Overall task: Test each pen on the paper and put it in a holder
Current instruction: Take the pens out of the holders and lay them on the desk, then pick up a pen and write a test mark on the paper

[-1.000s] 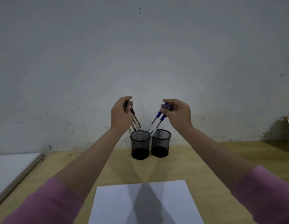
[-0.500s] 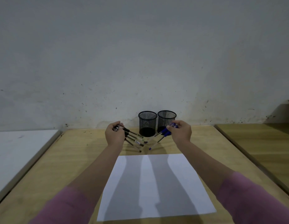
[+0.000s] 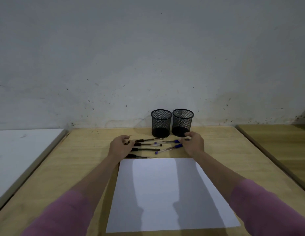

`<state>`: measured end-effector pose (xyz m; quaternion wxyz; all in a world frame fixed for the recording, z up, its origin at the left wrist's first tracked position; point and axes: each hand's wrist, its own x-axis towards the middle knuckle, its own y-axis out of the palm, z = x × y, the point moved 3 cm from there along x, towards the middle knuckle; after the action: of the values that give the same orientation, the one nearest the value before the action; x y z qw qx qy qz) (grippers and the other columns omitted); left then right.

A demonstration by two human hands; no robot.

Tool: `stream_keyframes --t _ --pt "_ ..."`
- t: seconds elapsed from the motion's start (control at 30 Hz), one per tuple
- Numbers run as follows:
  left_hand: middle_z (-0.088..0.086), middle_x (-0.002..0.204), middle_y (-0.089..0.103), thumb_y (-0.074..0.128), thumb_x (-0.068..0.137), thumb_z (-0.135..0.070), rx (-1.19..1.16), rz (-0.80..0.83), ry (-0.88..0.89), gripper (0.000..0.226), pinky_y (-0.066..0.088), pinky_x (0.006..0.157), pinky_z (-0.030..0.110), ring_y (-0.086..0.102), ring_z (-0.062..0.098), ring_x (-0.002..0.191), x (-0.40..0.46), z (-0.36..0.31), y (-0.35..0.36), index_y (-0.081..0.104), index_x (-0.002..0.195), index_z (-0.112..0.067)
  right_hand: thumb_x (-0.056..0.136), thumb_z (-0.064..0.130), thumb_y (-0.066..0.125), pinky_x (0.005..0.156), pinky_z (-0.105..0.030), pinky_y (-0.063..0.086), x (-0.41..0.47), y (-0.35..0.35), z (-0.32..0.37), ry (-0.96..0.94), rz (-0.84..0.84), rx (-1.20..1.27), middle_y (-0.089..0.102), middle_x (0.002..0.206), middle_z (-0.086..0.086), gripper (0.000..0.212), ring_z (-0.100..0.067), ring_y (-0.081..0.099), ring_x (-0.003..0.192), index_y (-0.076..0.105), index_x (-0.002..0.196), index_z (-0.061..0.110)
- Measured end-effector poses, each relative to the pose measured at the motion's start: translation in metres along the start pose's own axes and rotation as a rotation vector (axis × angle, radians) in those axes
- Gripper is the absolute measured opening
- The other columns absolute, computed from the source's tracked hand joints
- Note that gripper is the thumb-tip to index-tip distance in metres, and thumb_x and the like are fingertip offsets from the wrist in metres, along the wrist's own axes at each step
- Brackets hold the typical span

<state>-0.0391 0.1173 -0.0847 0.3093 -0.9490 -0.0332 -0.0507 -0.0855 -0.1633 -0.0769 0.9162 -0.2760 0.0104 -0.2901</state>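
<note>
Left hand, centre frame, fingers loosely curled over the black pens lying on the bench, grip apparently on nothing. Blue pens lie just right, white paper below them. Right hand hovers relaxed, empty. Both mesh holders stand just behind. Pens look light, stiff, prone to rolling; pinch one mid-barrel.

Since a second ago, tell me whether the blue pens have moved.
Yes. The blue pens have come down out of the right-hand holder and now lie on the table before it, by the right hand.
</note>
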Motion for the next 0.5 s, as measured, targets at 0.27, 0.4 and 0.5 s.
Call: stream_keyframes --t 0.27,0.4,0.5 --pt "0.009 0.138 0.049 0.06 0.087 -0.034 0.003 0.026 0.074 0.051 0.037 0.093 0.027 0.043 0.023 0.129 -0.025 -0.006 -0.028 0.048 0.129 -0.008 0.083 0.011 0.069 0.084 -0.025 0.048 -0.021 0.013 0.034 -0.305 0.043 -0.028 0.072 0.102 -0.009 0.019 -0.022 0.065 0.098 0.071 0.101 0.006" --pt "0.008 0.138 0.049 0.058 0.088 -0.036 0.124 0.05 0.145 0.053 0.035 0.102 0.032 0.043 0.023 0.129 -0.049 0.008 -0.049 0.047 0.131 -0.009 0.083 0.011 0.069 0.081 -0.026 0.05 -0.048 0.033 0.062 -0.466 0.187 -0.076 0.074 0.095 -0.008 0.016 -0.018 0.065 0.089 0.074 0.097 0.006" --pt "0.006 0.142 0.045 0.057 0.085 -0.044 0.245 0.099 0.167 0.059 0.03 0.11 0.039 0.039 0.022 0.132 -0.063 0.027 -0.061 0.044 0.134 -0.014 0.083 0.015 0.069 0.082 -0.032 0.053 -0.064 0.051 0.075 -0.513 0.321 -0.143 0.074 0.095 -0.006 0.015 -0.013 0.062 0.086 0.075 0.096 0.01"
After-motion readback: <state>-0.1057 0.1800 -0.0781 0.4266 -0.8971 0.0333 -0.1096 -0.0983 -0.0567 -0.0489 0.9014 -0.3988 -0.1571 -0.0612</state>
